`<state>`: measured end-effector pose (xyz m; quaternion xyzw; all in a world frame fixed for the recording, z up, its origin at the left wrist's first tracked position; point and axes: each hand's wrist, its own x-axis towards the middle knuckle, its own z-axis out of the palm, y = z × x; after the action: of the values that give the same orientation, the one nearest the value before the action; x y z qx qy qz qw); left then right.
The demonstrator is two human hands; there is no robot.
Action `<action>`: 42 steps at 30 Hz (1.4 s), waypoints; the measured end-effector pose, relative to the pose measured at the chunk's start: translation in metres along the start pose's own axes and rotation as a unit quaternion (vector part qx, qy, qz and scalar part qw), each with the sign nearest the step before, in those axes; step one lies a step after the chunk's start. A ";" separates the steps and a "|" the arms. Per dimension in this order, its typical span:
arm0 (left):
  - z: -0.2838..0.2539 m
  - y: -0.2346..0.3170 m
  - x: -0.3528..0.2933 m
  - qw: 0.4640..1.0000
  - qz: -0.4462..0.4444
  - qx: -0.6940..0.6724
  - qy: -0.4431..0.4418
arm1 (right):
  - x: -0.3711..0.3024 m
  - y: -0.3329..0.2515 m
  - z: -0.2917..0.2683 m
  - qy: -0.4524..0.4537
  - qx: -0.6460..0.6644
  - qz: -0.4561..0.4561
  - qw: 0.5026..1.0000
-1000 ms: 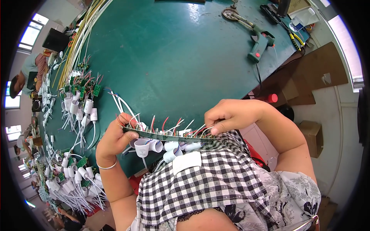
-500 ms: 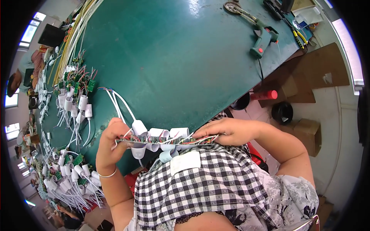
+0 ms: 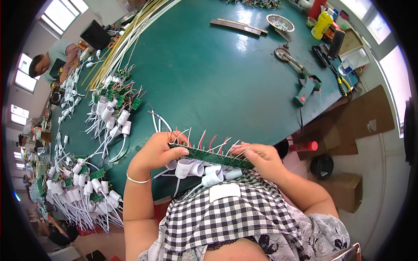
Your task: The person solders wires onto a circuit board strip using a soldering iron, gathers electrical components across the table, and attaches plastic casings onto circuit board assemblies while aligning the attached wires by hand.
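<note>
A long green circuit-board strip is held in front of my checked apron, tilted so its flat green face shows. My left hand pinches its left end, thumb on the face. At the other end, my right hand grips it with fingers over the upper edge. Red and white wires stick up along that upper edge. Below the strip hang several white cylindrical lamp sockets with white cables, close to the apron. More white cables with stripped ends reach past my left hand onto the table.
On the green table at left lie wired boards with white sockets; a larger pile sits nearer. A hot glue gun, metal bars, a metal bowl and yellow-handled pliers lie farther off. Another person works far left.
The strip has been tipped from edge-on so its green face now shows, and its wires point upward. My left hand has moved right. The view has shifted, revealing more of the far table.
</note>
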<state>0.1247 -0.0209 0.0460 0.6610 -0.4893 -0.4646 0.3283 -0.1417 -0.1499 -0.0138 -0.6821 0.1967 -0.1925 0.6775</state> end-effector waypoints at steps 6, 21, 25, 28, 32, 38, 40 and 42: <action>0.004 -0.005 0.014 0.999 0.034 0.010 -0.021 | 0.023 -0.035 -0.035 0.047 0.101 -0.063 0.992; 0.003 -0.006 0.020 0.991 0.100 0.005 0.084 | 0.058 -0.057 -0.039 -0.052 -0.156 -0.089 0.982; -0.003 -0.006 0.033 0.981 0.099 0.021 0.166 | 0.077 -0.058 -0.014 -0.002 -0.442 -0.075 0.894; -0.007 -0.002 0.044 0.977 0.115 0.039 0.176 | 0.104 -0.046 -0.010 0.054 -0.494 -0.062 0.865; -0.012 -0.003 0.058 0.972 0.128 0.108 0.167 | 0.130 -0.030 0.004 0.041 -0.544 -0.098 0.832; 0.003 0.028 0.075 0.948 0.043 0.245 0.201 | 0.163 0.002 0.003 0.048 -0.613 -0.054 0.787; -0.010 0.018 0.064 0.952 0.093 0.166 0.239 | 0.160 -0.013 -0.005 0.039 -0.603 -0.063 0.794; -0.022 0.012 0.051 0.965 0.091 0.076 0.235 | 0.156 -0.023 -0.021 0.057 -0.565 -0.100 0.817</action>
<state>0.1462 -0.0732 0.0494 0.7271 -0.4908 -0.2259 0.4236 -0.0203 -0.2505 0.0090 -0.9489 0.2396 -0.1525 0.1376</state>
